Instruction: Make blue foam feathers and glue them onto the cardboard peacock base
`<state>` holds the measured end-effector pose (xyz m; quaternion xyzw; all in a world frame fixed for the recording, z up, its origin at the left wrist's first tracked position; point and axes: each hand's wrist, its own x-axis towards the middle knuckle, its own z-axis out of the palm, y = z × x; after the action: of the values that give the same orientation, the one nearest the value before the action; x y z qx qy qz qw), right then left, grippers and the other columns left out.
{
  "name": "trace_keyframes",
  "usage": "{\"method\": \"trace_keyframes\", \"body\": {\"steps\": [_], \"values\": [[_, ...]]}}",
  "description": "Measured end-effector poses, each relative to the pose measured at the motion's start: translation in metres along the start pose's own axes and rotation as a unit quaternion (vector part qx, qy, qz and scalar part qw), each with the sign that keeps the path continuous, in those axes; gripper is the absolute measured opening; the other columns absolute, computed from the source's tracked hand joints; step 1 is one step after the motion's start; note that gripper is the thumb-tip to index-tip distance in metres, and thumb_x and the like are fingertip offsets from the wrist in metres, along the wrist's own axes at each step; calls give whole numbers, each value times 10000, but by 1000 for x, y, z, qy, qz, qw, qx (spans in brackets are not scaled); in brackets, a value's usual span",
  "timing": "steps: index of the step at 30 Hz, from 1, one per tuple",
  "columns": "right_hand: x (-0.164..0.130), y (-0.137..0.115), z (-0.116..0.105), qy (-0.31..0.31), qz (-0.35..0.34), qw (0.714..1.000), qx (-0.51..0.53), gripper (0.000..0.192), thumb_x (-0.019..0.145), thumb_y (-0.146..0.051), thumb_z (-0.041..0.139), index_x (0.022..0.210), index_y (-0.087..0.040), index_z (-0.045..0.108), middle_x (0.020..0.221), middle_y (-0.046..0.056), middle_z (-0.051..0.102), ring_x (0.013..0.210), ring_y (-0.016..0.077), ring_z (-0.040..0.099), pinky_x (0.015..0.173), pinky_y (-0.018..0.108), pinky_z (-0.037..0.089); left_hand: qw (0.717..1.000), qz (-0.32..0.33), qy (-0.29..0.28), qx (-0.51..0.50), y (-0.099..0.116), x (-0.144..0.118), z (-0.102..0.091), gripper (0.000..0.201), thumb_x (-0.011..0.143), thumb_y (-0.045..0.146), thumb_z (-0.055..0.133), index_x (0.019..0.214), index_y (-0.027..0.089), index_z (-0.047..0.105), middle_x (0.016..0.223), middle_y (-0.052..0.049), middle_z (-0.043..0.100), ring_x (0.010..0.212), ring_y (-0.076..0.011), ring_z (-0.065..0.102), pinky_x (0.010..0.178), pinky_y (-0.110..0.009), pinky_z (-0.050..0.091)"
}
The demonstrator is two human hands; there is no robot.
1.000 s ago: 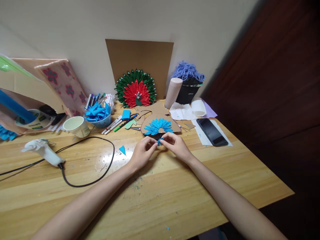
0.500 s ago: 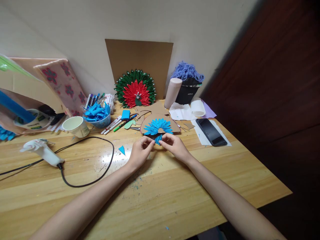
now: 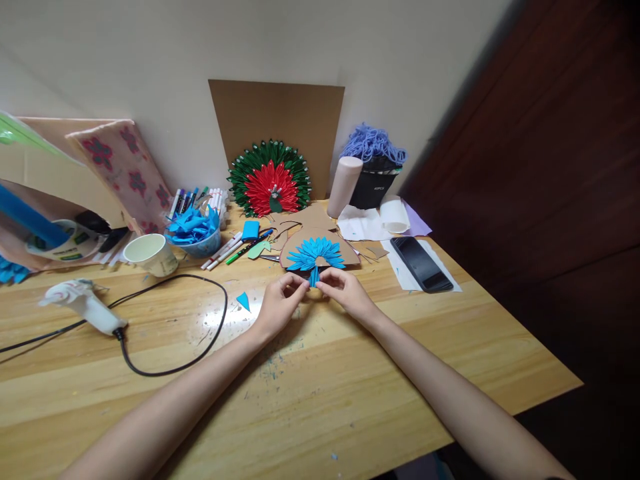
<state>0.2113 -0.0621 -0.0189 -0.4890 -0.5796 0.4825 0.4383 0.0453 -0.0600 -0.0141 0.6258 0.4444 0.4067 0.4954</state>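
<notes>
Over the last second the blue paper piece (image 3: 313, 277) has turned from a small tuft pinched low between the fingers to a narrow strip standing more upright, and both hands have crept toward 12 o'clock, closer to the blue paper fan (image 3: 315, 253). Judging from that, the folding of this piece looks near its end, and it now sits just below the fan's lower edge, close enough to touch or nearly so.

The left hand (image 3: 279, 308) is closed narrowly, thumb and forefinger nipping the strip from its 9 o'clock side. The right hand (image 3: 347, 296) pinches the same strip from 3 o'clock, its other fingers curled in.

The fan lies on a cardboard cut-out (image 3: 320, 241). At 9 o'clock from the hands, 1 loose blue triangle (image 3: 243, 301) lies on the bench (image 3: 350, 393), a pale wooden top with flecks of dried glue and paint. Further toward 9 o'clock rest a glue gun (image 3: 80, 303) with its black cord (image 3: 175, 360), a paper cup (image 3: 150, 253) and a bowl of blue paper bits (image 3: 193, 230). At 12 o'clock a red and green fan (image 3: 270, 179) leans on a cardboard sheet (image 3: 277, 113) against a plain wall; at 2 o'clock lies a phone (image 3: 421, 263). A dark wooden panel closes the room at 3 o'clock.
</notes>
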Motion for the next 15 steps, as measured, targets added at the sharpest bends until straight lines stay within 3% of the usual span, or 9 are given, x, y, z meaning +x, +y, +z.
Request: {"method": "trace_keyframes", "body": {"steps": [10, 15], "values": [[1, -6, -3, 23, -6, 1000, 8, 216, 698, -363, 616, 706, -169, 521, 629, -23, 511, 571, 106, 484, 548, 238, 411, 1000, 0, 2, 16, -3, 2, 0, 258, 786, 395, 517, 730, 151, 581, 672, -18, 602, 602, -129, 551, 545, -226, 421], [1, -7, -4, 24, 2, 1000, -11, 231, 701, -377, 615, 692, -166, 521, 624, -17, 521, 572, 109, 493, 552, 240, 425, 994, 52, 87, -43, 27, -14, -5, 234, 831, 359, 476, 972, 192, 559, 1008, -63, 594, 900, -180, 568, 729, -280, 471]]}}
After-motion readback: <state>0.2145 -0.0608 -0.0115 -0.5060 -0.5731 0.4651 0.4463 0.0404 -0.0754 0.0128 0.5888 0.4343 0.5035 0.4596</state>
